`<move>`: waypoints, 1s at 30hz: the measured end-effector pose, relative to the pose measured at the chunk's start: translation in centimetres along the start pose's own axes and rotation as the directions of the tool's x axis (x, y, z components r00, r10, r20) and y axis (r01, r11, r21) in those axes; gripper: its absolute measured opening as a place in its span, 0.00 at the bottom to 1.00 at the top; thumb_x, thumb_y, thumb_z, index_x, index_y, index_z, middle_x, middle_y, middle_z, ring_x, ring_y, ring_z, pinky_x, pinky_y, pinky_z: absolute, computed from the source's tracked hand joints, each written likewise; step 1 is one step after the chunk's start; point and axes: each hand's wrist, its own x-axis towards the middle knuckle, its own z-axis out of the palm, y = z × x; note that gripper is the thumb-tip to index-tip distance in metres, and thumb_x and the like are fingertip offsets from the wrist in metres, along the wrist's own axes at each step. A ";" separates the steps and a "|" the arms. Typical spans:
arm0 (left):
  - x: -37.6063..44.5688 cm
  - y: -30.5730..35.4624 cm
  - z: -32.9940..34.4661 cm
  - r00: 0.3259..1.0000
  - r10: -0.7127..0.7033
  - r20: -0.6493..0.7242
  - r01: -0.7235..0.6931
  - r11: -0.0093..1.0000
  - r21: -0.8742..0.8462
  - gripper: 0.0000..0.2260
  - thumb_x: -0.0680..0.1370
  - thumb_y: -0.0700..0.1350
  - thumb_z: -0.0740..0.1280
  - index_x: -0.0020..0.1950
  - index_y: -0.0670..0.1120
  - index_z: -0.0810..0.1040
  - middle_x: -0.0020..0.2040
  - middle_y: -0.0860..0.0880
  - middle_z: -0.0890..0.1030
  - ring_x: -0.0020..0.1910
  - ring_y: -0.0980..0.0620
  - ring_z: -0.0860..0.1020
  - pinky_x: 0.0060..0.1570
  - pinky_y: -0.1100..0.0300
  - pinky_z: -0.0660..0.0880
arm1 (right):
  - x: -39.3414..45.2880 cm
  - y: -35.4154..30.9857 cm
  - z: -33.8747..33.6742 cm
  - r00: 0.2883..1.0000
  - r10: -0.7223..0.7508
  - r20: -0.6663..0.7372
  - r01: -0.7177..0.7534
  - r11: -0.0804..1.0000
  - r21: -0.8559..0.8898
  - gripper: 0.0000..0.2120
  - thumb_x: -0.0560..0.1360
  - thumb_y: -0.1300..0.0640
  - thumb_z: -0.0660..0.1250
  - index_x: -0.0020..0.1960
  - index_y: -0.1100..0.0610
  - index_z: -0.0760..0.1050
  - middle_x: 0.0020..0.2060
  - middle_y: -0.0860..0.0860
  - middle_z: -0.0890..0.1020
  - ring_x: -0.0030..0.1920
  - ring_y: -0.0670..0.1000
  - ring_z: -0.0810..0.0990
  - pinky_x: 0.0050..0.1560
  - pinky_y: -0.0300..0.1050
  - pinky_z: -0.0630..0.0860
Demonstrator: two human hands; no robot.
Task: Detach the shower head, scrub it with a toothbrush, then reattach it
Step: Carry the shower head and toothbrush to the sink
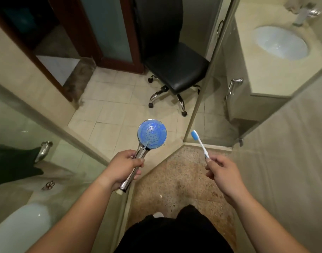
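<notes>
A chrome shower head (pixel 152 134) with a round blue spray face points up and away from me, with no hose on it. My left hand (pixel 125 168) grips its shiny handle. My right hand (pixel 223 170) pinches the end of a white and blue toothbrush (pixel 200 143), whose blue bristle head tilts up to the left. The brush is held apart from the spray face, about a hand's width to its right.
A black office chair (pixel 174 70) on chrome legs stands ahead on the tiled floor. A glass shower panel (pixel 207 73) rises on the right, with a vanity and white sink (pixel 280 42) behind it. A white toilet (pixel 23 223) is at lower left. A wooden door frame (pixel 69 39) is at upper left.
</notes>
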 end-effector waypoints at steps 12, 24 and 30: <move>15.9 15.1 0.5 0.999 0.050 0.004 -0.050 0.987 0.150 0.02 0.80 0.36 0.69 0.51 0.41 0.80 0.43 0.42 0.83 0.35 0.46 0.80 0.32 0.57 0.76 | 17.2 -5.8 1.6 0.996 0.085 -0.009 -0.084 0.994 0.069 0.06 0.78 0.60 0.65 0.48 0.54 0.81 0.34 0.53 0.79 0.32 0.49 0.76 0.39 0.47 0.76; 28.9 24.2 -6.1 0.993 -0.105 -0.045 0.110 0.987 0.117 0.06 0.79 0.34 0.69 0.55 0.35 0.79 0.42 0.39 0.82 0.35 0.44 0.78 0.30 0.56 0.74 | 34.7 -25.7 8.3 0.993 -0.113 0.026 0.106 0.975 0.195 0.07 0.78 0.57 0.65 0.45 0.50 0.81 0.40 0.56 0.81 0.34 0.48 0.76 0.45 0.49 0.80; 40.9 34.6 -8.9 0.994 0.003 0.111 -0.036 0.953 0.301 0.04 0.80 0.37 0.69 0.54 0.38 0.80 0.44 0.39 0.83 0.36 0.46 0.80 0.34 0.55 0.76 | 42.6 -29.1 11.8 0.989 -0.004 -0.150 0.045 0.962 0.270 0.05 0.77 0.58 0.67 0.47 0.53 0.82 0.36 0.54 0.79 0.33 0.48 0.76 0.44 0.50 0.79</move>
